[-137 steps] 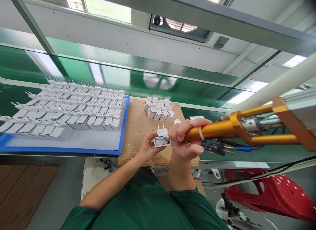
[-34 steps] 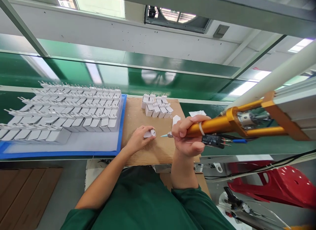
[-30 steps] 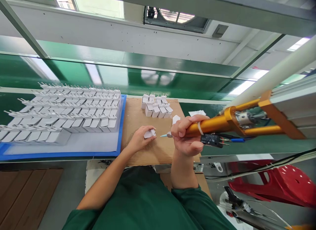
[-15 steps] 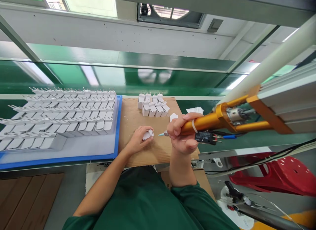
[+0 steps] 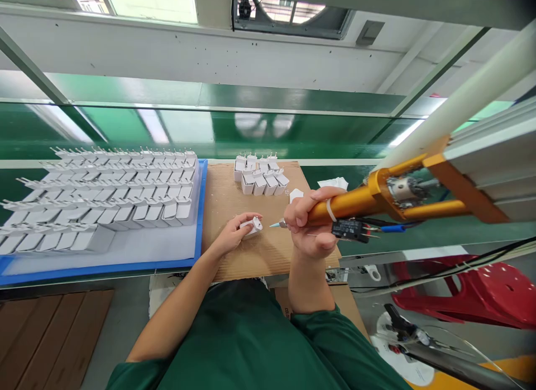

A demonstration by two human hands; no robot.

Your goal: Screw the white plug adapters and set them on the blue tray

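Note:
My left hand [image 5: 232,235] is closed on a small white charger plug [image 5: 252,227], held just over the cardboard sheet [image 5: 234,197]. My right hand [image 5: 310,225] grips the gold barrel of a dispensing tool [image 5: 360,203] hung from a gold frame at the right. The tool's pale blue tip [image 5: 274,224] points left and sits a short gap from the plug. A black micro switch [image 5: 349,230] is strapped under the barrel.
A blue tray [image 5: 200,211] at the left holds several rows of white plugs [image 5: 104,194]. A small cluster of plugs [image 5: 259,177] stands at the far edge of the cardboard. White scraps [image 5: 333,183] lie on the green belt. A red plastic stool [image 5: 473,295] sits at lower right.
Earlier the tool tip was against the plug held between both hands. The left hand has since lowered the plug to the cardboard, and now the tip stands apart from it.

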